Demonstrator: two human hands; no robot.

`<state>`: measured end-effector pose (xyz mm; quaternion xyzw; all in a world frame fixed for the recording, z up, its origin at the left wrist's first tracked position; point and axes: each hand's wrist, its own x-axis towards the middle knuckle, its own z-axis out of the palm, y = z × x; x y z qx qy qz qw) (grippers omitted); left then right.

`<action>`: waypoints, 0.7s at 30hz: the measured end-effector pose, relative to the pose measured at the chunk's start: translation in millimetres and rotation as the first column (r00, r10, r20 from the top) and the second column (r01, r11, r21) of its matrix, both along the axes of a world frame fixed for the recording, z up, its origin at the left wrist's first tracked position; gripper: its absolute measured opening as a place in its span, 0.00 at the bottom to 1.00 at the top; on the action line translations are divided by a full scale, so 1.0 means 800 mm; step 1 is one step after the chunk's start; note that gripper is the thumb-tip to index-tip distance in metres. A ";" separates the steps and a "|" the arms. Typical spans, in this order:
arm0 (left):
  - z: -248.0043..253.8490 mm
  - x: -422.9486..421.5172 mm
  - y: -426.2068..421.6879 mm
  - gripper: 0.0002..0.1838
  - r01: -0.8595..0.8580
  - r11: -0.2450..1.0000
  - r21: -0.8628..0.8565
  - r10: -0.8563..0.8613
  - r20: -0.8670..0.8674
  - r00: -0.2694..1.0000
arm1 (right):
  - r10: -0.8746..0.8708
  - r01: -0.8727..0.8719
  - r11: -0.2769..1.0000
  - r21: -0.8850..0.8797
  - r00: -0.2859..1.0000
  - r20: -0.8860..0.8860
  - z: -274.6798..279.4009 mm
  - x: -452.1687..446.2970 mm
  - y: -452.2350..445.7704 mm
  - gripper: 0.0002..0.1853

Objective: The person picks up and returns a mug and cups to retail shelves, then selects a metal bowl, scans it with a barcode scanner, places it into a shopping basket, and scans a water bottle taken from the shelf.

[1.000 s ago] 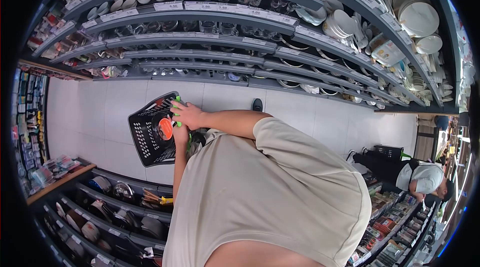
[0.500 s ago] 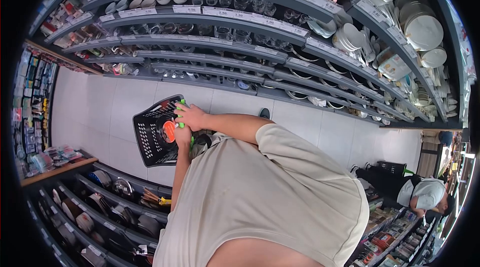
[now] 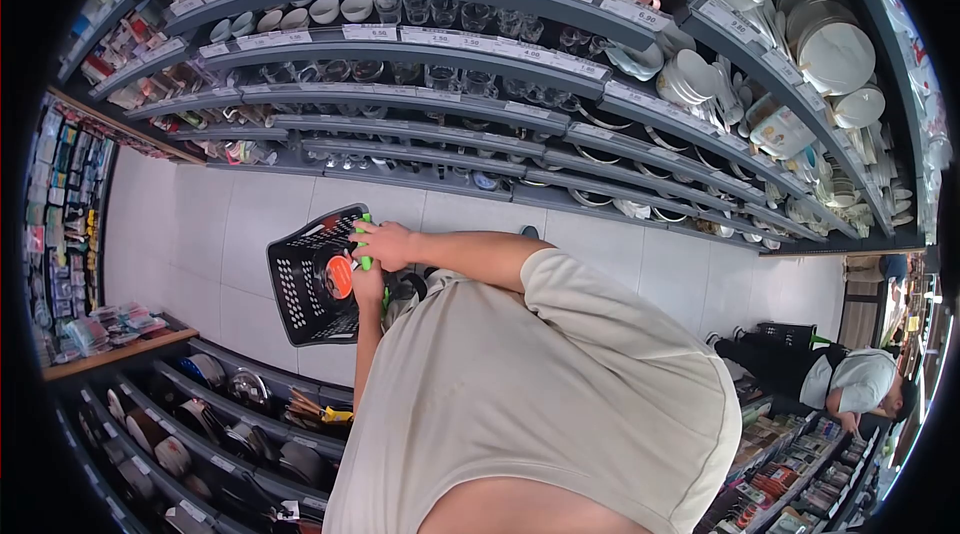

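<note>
A black shopping basket (image 3: 295,284) with perforated walls hangs in front of my body, tilted. My right hand (image 3: 388,244) is closed over its green handle (image 3: 364,242), fingers toward the basket. Just below it, my left hand (image 3: 369,282) is closed at the lower end of that handle; its fingers are partly hidden. Inside the basket, near my left hand, lies a dark round thing with an orange label (image 3: 340,277); its kind is not clear. More green shows beside my left wrist.
Shelves (image 3: 430,99) of glasses, bowls, mugs and plates run along the far side. Pans and lids fill a rack (image 3: 220,414) at lower left. Small packets (image 3: 110,327) lie on a ledge. Another person (image 3: 850,384) stands at right near a second black basket (image 3: 785,335).
My hands and the basket have shifted slightly down in the view, and the basket shows a little more of its inside. My grip looks much the same. The other person's arm has moved slightly.
</note>
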<state>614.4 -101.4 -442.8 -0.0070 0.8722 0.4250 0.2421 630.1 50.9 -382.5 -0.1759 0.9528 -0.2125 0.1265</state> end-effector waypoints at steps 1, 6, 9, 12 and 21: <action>0.000 0.001 0.000 0.21 0.014 1.000 0.006 -0.014 -0.025 1.000 | 0.011 -0.011 1.000 -0.005 1.000 0.024 0.001 -0.003 0.002 0.29; -0.014 -0.003 -0.006 0.21 0.007 1.000 0.008 -0.006 -0.073 0.997 | -0.004 0.003 1.000 -0.012 0.997 -0.074 -0.002 -0.007 -0.006 0.28; -0.012 0.002 -0.004 0.22 -0.012 0.996 0.083 0.028 -0.197 0.980 | -0.055 0.037 0.993 -0.115 0.987 -0.154 0.013 -0.011 -0.004 0.25; -0.005 -0.002 -0.004 0.22 0.004 0.999 0.035 -0.001 -0.082 0.997 | -0.088 0.066 0.973 -0.221 0.992 -0.092 0.049 -0.025 0.007 0.21; -0.039 -0.009 -0.011 0.18 -0.059 0.998 0.011 0.058 0.084 0.995 | -0.131 0.102 0.870 -0.482 0.991 -0.025 0.226 -0.019 0.064 0.13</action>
